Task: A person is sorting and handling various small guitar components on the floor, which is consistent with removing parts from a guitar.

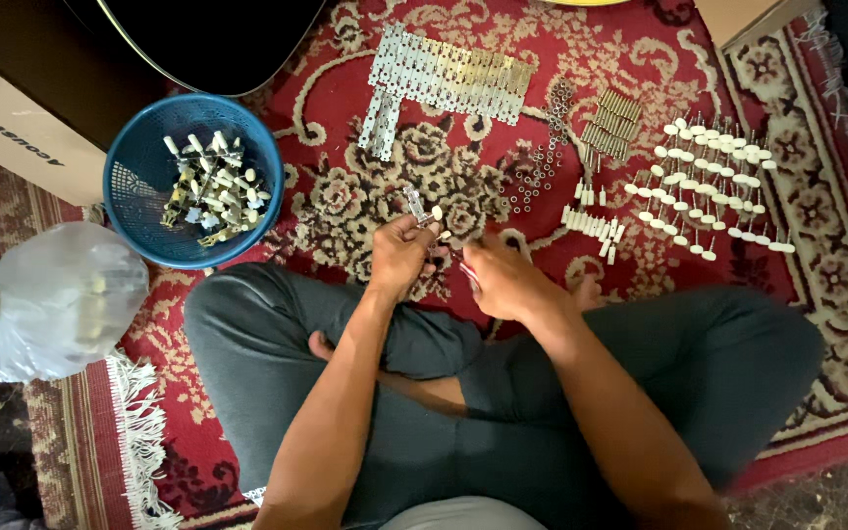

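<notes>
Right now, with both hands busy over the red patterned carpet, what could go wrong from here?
The small metal tuner piece pinched in the left hand could slip and vanish into the busy pattern of the red carpet. The loose scatter of tiny metal rings lies close ahead of the right hand; a careless reach might disperse them. The neat rows of white-knobbed pegs could also be knocked out of order.
</notes>
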